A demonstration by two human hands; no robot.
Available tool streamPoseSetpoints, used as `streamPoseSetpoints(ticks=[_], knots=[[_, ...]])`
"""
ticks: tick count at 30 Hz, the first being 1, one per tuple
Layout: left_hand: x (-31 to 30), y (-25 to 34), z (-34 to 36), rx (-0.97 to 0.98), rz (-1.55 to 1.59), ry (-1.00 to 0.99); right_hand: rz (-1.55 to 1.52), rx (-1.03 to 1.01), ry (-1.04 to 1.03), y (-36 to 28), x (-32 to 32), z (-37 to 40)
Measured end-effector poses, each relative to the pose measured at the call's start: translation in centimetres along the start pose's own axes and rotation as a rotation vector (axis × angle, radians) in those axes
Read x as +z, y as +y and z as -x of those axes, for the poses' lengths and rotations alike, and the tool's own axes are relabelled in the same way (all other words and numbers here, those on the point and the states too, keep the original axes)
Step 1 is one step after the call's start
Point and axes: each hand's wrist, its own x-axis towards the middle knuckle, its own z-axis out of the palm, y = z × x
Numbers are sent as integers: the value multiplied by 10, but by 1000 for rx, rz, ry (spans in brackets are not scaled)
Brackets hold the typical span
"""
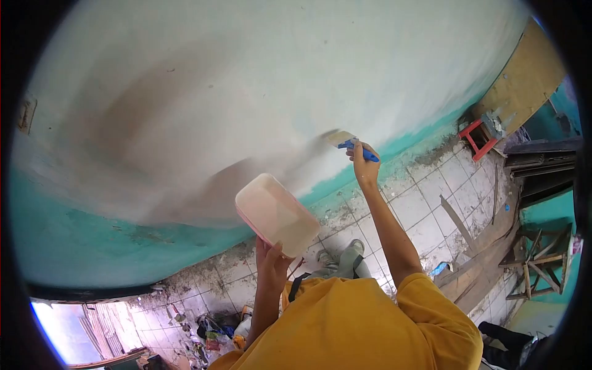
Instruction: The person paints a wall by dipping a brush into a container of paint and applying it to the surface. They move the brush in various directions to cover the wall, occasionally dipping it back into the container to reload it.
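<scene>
Paintbrush (346, 140) with a blue handle presses on the wall (246, 92) at two o'clock, the grip of our right hand (364, 165) clamped around it. Our left hand (271, 264) clasps a tilted plastic tub (276, 214) near centre. If it tips further, it might spill onto the floor tiles (419, 206).

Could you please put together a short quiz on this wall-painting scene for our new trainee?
1. True or false: the right hand holds the blue-handled flat paintbrush with its bristles against the whitish plastered wall.
2. Multiple choice: the left hand holds up A) a metal bucket, B) a pale translucent plastic tub with a pink rim, C) a paint roller.
3. Fill in: the band along the wall's foot is painted ____.
Key: 1 true; 2 B; 3 turquoise.
</scene>
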Motion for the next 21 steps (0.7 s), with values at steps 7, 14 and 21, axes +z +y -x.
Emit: streamPoseSetpoints(ticks=[7,14,21], knots=[[14,4,-14,6,17,-59,-118,76,-167,-106,-15,62],[27,0,-25,23,48,-71,-158,54,-209,-146,-34,133],[36,-6,-18,35,20,-172,262,-248,-424,-142,-41,162]])
